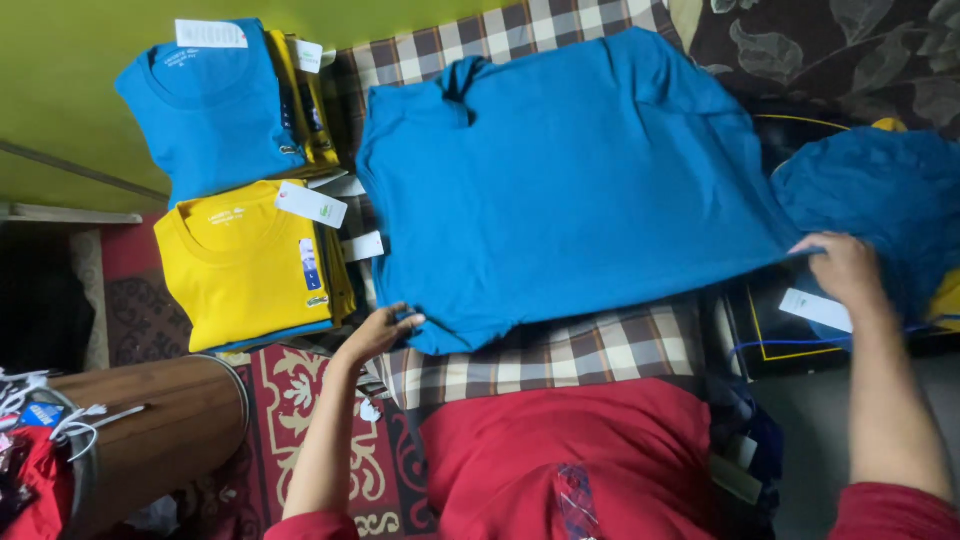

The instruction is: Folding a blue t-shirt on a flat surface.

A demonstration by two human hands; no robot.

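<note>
A blue T-shirt (570, 180) lies spread flat on a checked cloth (590, 345) in the middle of the head view. My left hand (385, 330) pinches its near left corner. My right hand (848, 268) grips the shirt's right edge, beside a heap of more blue garments (880, 200). A white tag (815, 308) lies just under my right wrist.
At the left stand two piles of folded shirts, a blue one (215, 105) on top of the far pile and a yellow one (245, 265) on the near pile, each with white tags. A wooden drum (160, 430) sits at the lower left on a patterned red rug (320, 400).
</note>
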